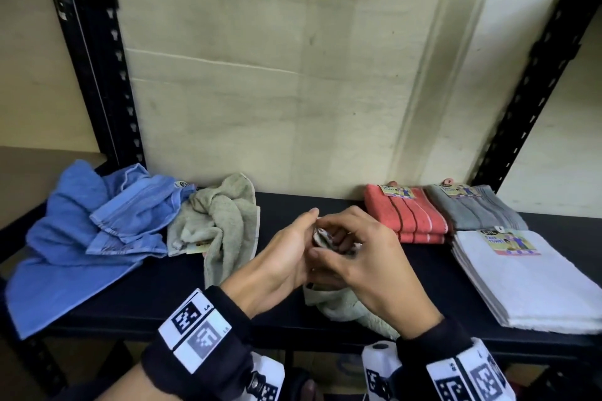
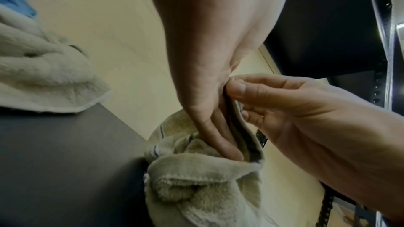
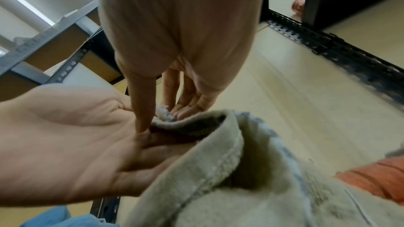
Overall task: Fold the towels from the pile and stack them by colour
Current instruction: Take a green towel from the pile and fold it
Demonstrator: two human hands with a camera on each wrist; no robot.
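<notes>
Head view, left to right: blue and beige pile unfolded on shelf; left hand and right hand both pinching beige towel hem at mid-shelf. Advise: walk fingers apart to corners, shake flat, then fold. Folded stacks at right.

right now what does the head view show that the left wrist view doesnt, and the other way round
Only the head view shows the folded stacks on the right of the shelf: coral towels, grey towels and white towels, plus the full pile of blue towels. Only the left wrist view shows the beige towel's dark-striped hem pinched between the left hand and the right hand's thumb and fingers. Both show the two hands gripping that towel, and the crumpled beige towel lying beside the blue ones.
</notes>
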